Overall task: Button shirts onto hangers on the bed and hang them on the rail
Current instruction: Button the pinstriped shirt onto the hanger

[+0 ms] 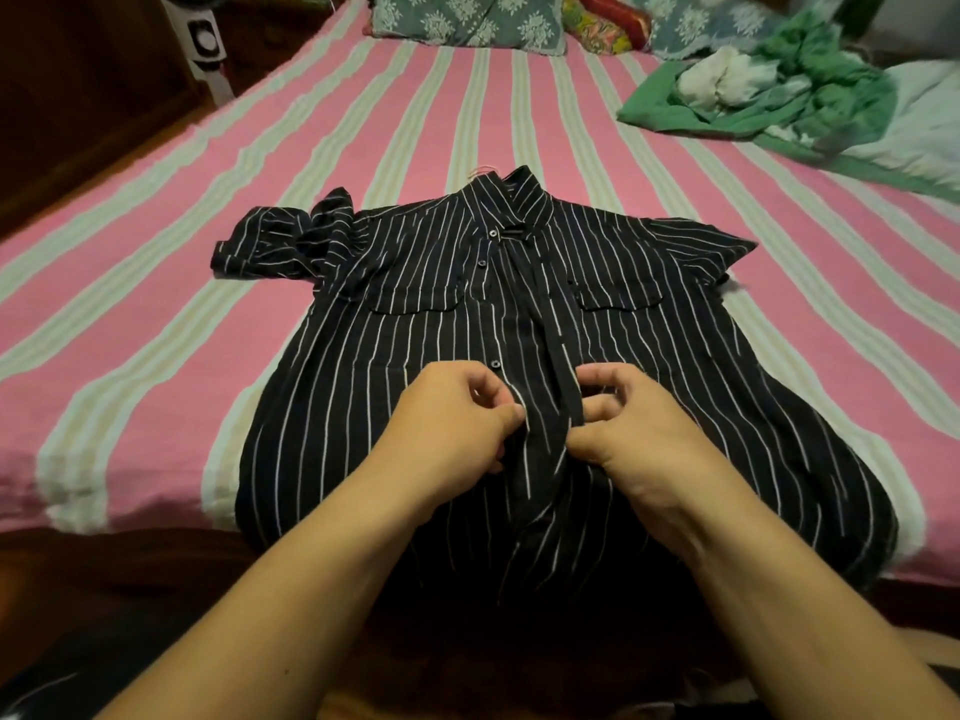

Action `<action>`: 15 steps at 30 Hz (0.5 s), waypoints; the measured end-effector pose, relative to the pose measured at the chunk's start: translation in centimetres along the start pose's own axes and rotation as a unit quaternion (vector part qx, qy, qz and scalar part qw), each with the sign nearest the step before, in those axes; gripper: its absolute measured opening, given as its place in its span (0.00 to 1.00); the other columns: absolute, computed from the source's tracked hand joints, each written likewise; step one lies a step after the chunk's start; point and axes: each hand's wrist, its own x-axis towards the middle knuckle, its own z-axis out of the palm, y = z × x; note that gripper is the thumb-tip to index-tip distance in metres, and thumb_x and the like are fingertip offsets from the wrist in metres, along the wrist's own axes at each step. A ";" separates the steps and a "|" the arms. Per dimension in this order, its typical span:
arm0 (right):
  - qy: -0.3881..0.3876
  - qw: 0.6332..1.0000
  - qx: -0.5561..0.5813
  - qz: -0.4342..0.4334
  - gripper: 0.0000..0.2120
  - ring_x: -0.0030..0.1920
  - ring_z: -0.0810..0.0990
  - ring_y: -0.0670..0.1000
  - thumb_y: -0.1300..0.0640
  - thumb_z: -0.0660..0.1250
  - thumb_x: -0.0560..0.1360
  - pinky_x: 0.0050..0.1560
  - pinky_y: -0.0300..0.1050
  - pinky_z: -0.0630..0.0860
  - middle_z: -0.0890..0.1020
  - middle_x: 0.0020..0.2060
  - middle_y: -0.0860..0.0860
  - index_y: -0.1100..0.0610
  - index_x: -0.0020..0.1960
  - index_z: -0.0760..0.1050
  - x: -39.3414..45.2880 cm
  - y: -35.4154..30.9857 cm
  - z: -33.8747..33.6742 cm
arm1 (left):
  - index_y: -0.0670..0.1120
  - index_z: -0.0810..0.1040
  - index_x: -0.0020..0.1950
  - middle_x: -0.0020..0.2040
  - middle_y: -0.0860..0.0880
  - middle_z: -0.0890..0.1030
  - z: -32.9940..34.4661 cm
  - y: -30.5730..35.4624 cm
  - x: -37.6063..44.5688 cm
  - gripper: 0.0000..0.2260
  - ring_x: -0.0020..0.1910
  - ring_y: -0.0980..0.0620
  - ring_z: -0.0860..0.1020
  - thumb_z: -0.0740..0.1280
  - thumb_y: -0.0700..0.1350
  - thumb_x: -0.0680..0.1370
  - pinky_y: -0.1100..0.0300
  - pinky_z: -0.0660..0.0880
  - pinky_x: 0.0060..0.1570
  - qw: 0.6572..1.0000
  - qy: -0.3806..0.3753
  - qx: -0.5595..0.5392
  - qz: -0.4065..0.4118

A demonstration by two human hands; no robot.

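1. One black shirt with thin white stripes lies front-up on the bed, collar toward the pillows, hem at the near edge.
2. It has two chest pockets and three visible buttons on the placket above the hands; the upper front lies open.
3. A pale hanger hook peeks out just behind the collar.
4. The left hand pinches the placket edge carrying the buttons, fingers curled.
5. The right hand pinches the opposite front edge, fingers curled round the cloth.
6. Two patterned blue-grey pillows lie at the bed's head; one heap of green clothes sits far right.
7. No readable writing.
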 end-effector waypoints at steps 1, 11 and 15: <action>0.003 1.000 -0.002 -0.002 0.27 0.43 0.87 0.55 0.77 0.69 0.69 0.47 0.52 0.84 0.87 0.43 0.55 0.56 0.62 0.73 -0.1 0.1 0.1 | 0.43 0.80 0.41 0.29 0.48 0.80 0.2 0.0 -0.1 0.06 0.26 0.54 0.79 0.72 0.39 0.78 0.59 0.79 0.31 1.000 0.001 0.007 0.002; 0.045 0.998 0.044 -0.004 0.06 0.33 0.83 0.48 0.66 0.63 0.79 0.35 0.42 0.82 0.83 0.36 0.54 0.59 0.50 0.79 -0.2 0.6 0.7 | 0.40 0.75 0.49 0.38 0.40 0.83 0.2 0.5 -0.7 0.04 0.31 0.42 0.84 0.64 0.38 0.83 0.50 0.83 0.32 0.990 -0.031 -0.117 -0.074; 0.036 0.999 -0.034 -0.024 0.08 0.34 0.84 0.49 0.66 0.65 0.78 0.36 0.45 0.83 0.82 0.35 0.51 0.56 0.53 0.77 -0.1 0.7 1.1 | 0.40 0.74 0.50 0.41 0.42 0.83 0.5 0.3 -0.8 0.03 0.27 0.44 0.83 0.63 0.39 0.84 0.56 0.78 0.25 0.989 -0.030 -0.121 -0.082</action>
